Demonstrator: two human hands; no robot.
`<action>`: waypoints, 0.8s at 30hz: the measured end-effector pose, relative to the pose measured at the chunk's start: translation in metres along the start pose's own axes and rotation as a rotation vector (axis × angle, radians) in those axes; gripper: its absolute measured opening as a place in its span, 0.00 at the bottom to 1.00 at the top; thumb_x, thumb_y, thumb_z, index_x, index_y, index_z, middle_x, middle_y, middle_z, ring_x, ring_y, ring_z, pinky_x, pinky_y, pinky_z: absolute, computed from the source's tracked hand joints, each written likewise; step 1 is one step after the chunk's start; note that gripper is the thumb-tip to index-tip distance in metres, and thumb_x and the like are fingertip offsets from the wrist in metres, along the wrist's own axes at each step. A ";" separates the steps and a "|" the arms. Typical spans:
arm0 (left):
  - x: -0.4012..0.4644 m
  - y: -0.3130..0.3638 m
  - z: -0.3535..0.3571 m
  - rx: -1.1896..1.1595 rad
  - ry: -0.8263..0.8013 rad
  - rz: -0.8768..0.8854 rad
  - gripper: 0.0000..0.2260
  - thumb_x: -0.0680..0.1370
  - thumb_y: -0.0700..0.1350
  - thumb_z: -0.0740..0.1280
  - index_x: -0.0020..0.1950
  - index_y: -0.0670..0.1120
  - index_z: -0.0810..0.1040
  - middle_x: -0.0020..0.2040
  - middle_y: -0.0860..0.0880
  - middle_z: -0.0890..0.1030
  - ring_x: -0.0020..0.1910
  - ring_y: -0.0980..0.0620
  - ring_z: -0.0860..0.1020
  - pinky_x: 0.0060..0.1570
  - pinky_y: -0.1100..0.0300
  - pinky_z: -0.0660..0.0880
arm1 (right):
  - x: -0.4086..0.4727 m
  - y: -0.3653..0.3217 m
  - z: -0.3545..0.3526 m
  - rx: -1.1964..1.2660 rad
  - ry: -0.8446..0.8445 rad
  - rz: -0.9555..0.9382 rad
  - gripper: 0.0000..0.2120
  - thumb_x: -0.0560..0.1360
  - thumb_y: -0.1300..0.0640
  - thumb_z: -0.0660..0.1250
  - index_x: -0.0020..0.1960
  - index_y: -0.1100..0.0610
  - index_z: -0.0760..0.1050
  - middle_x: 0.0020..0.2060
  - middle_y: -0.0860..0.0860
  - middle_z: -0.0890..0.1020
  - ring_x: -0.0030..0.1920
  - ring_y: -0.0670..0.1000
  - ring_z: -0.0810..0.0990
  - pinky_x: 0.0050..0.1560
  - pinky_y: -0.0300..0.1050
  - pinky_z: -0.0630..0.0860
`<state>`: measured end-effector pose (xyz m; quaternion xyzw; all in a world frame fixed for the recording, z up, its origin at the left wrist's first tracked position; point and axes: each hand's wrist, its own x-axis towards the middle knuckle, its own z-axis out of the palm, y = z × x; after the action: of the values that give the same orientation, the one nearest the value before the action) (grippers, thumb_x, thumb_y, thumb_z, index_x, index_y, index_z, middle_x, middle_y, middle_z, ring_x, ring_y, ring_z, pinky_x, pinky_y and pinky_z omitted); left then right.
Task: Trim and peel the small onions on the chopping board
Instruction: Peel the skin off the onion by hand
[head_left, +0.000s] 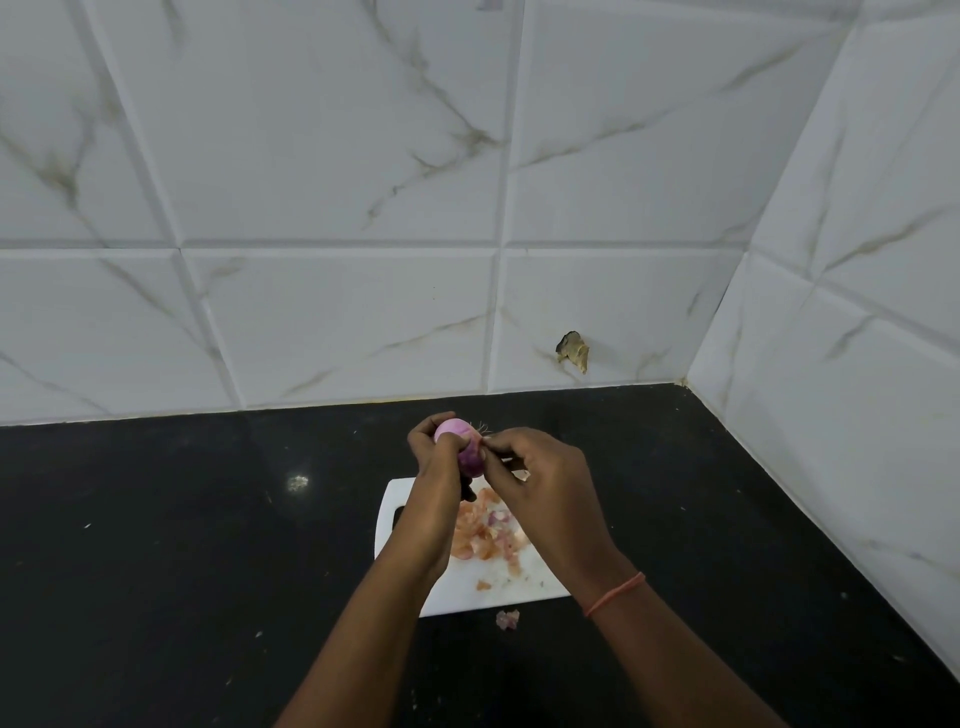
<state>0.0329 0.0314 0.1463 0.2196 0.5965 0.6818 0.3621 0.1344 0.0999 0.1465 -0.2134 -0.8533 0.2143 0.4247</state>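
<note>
No text, label, brand, number or sign can be read anywhere in the view. The tiled wall, the counter and the chopping board all show bare surfaces without lettering.

White marble-look wall tiles (343, 171) with grey-brown veining are covering the back wall, and matching tiles are running along the side wall (857, 291) at right, the two meeting in a corner. One back-wall tile is showing a chipped hole (573, 351) just above the counter. A black countertop (156, 545) is lying below, carrying pale specks and reflecting a small spot of light (298, 482).
</note>
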 end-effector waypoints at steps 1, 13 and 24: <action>-0.001 0.000 0.000 -0.012 -0.001 -0.006 0.12 0.80 0.49 0.61 0.64 0.54 0.67 0.62 0.38 0.76 0.52 0.46 0.77 0.46 0.52 0.74 | 0.000 0.000 0.000 0.010 -0.001 -0.002 0.06 0.74 0.60 0.72 0.51 0.57 0.82 0.43 0.49 0.85 0.44 0.44 0.82 0.47 0.39 0.81; -0.004 0.003 0.003 -0.024 0.035 -0.007 0.13 0.81 0.51 0.60 0.65 0.54 0.66 0.60 0.40 0.78 0.58 0.43 0.79 0.50 0.50 0.75 | -0.001 -0.001 -0.001 -0.005 -0.021 0.003 0.06 0.75 0.60 0.71 0.52 0.58 0.82 0.46 0.49 0.84 0.47 0.44 0.82 0.49 0.38 0.80; -0.004 0.004 0.003 0.097 0.049 0.058 0.13 0.84 0.48 0.56 0.68 0.50 0.62 0.60 0.44 0.75 0.51 0.52 0.76 0.43 0.61 0.73 | 0.010 -0.009 -0.005 -0.211 -0.226 -0.002 0.08 0.78 0.54 0.67 0.56 0.55 0.77 0.50 0.49 0.80 0.44 0.43 0.77 0.41 0.26 0.67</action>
<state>0.0366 0.0302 0.1515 0.2372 0.6310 0.6675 0.3162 0.1310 0.0988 0.1605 -0.2305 -0.9137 0.1458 0.3012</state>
